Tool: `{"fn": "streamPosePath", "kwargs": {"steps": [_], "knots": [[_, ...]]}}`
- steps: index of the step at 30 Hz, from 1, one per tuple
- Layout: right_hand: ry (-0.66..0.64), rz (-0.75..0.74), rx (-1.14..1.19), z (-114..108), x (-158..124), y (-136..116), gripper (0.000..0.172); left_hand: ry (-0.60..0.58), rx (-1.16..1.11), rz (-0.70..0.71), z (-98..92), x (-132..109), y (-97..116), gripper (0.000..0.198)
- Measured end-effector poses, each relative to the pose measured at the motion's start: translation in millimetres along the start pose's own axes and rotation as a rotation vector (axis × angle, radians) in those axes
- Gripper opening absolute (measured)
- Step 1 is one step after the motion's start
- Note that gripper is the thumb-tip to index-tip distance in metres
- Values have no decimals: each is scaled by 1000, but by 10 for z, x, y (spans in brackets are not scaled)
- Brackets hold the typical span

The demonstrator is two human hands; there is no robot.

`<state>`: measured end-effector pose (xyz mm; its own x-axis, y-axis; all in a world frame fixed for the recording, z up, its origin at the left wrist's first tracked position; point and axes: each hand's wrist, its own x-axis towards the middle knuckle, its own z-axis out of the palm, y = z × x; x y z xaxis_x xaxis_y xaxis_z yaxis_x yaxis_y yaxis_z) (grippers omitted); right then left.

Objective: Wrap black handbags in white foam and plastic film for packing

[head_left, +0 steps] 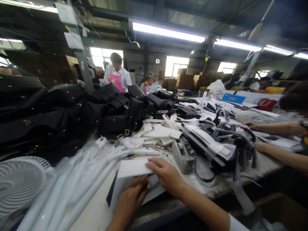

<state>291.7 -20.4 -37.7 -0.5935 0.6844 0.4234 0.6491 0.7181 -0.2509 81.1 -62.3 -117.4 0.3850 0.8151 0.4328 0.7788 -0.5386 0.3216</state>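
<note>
The bench [96, 208] fills the lower middle of the frame, with a heap of black bags [72, 115] at upper left and a white fan [19, 183] at lower left. A tape dispenser [181, 157] stands right of centre. At lower centre, a white sheet [132, 167] lies on the bench. The right hand [166, 175] rests flat on the sheet's right end. The left hand [131, 197] is curled just below it; I cannot tell whether it is gripping anything.
</note>
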Motion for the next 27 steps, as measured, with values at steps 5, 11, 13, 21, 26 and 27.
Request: {"fn": "streamPosePath", "kwargs": {"steps": [5, 11, 13, 21, 26, 27], "knots": [[-42, -45, 62, 160, -180, -20, 53, 11, -2, -86, 23, -60, 14, 21], [-153, -36, -48, 226, -335, -14, 54, 88, -10, -117, 56, -106, 5, 33], [-168, -44, -91, 215, -361, -22, 50, 111, 2, -113, 61, -120, 10, 40], [-298, -40, -53, 230, -432, 32, 56, 108, 81, -40, 3, -133, 51, 45], [-299, -19, -21, 292, -481, 47, 55, 83, 95, 119, -120, -171, 72, 38], [-290, -21, -19, 299, -488, 50, 55, 99, 105, 166, -169, -193, 83, 34]]}}
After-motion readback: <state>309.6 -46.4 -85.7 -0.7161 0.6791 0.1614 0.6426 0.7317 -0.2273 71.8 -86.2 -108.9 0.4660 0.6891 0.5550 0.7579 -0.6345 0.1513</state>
